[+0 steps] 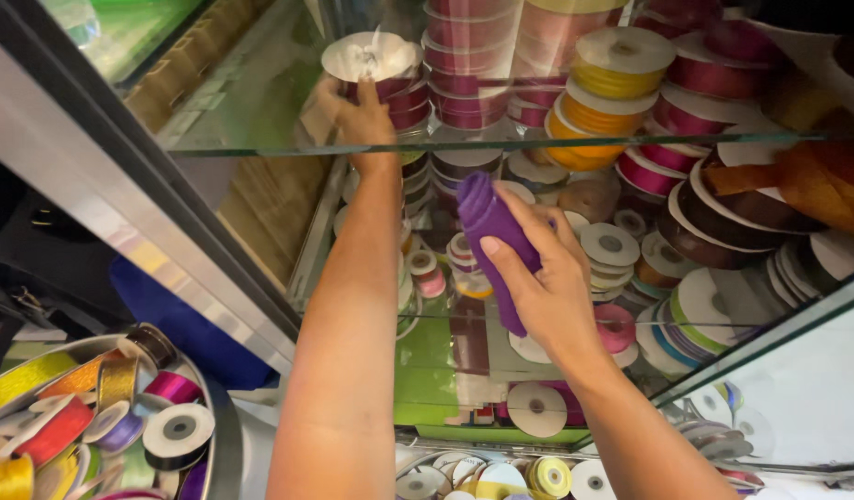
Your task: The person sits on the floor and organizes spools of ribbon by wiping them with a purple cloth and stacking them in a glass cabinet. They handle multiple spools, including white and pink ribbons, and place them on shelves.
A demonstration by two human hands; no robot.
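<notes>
The left hand point(357, 116) reached up onto the top glass shelf point(260, 93), its fingers curled around a stack of maroon ribbon spools point(381, 79) near the shelf's front edge, beside more maroon stacks point(469, 65) and yellow spools point(612, 69). The right hand point(547, 278) hovered lower, thumb and fingers closed around a folded purple cloth point(487, 222), above the mixed spools on the lower shelf point(631, 259). A round tin of assorted ribbon spools point(103, 417) sat at the lower left
</notes>
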